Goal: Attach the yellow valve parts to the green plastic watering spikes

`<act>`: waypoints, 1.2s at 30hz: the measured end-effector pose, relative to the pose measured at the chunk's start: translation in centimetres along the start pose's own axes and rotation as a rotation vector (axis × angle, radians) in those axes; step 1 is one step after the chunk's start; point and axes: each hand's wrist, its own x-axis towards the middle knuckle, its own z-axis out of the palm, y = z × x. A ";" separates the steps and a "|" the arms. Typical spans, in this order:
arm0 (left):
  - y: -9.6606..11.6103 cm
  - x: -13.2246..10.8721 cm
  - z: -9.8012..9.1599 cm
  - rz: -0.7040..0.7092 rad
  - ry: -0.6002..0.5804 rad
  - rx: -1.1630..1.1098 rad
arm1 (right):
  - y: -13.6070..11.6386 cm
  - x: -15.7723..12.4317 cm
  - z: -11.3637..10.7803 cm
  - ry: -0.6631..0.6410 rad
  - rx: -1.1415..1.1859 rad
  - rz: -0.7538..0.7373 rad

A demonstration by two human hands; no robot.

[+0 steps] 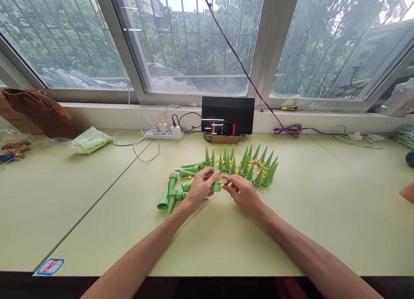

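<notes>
My left hand [202,187] is closed around a green cone [215,187], which stands point up with its wide ribbed cap below. Pinched in the fingers of my right hand [241,191] is a small yellow piece [223,181], held against the side of that cone. Behind both hands stand many upright green cones [258,178] with small yellow pieces [258,165] among them. Left of my left hand, several green cones [172,195] lie loosely on the table, some crossing one another.
On the pale green table [106,230], a tablet [228,111] with a phone [224,128] before it stands behind the cones. A power strip [164,133], white cables and a green packet [91,140] are at the left. Part of another person's hand [408,192] shows at the right edge.
</notes>
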 end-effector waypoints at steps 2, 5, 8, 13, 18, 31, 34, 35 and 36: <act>-0.2 0.1 -0.1 0.003 0.000 -0.009 | 0.1 0.0 0.0 0.003 -0.023 -0.026; -0.3 0.1 -0.1 -0.016 -0.002 0.031 | 0.2 0.0 0.0 0.013 -0.053 -0.038; -0.2 -0.2 0.0 -0.045 0.013 0.099 | 0.2 0.0 0.0 0.014 -0.069 -0.051; 0.1 -0.6 0.3 -0.039 0.010 0.157 | 0.2 -0.1 0.0 0.009 -0.065 -0.064; 0.1 -0.5 0.4 0.091 -0.006 0.172 | 0.1 -0.2 0.1 -0.003 -0.058 -0.029; -0.3 -0.4 0.0 0.321 -0.071 0.402 | -0.3 -0.2 0.1 -0.113 -0.021 0.072; -0.4 -0.4 0.0 0.334 -0.079 0.416 | -0.4 -0.1 0.0 -0.127 0.011 0.100; -0.4 -0.4 0.0 0.336 -0.083 0.420 | -0.4 -0.1 0.0 -0.134 0.025 0.112; -0.4 -0.3 -0.1 0.337 -0.086 0.422 | -0.5 0.0 -0.1 -0.140 0.041 0.126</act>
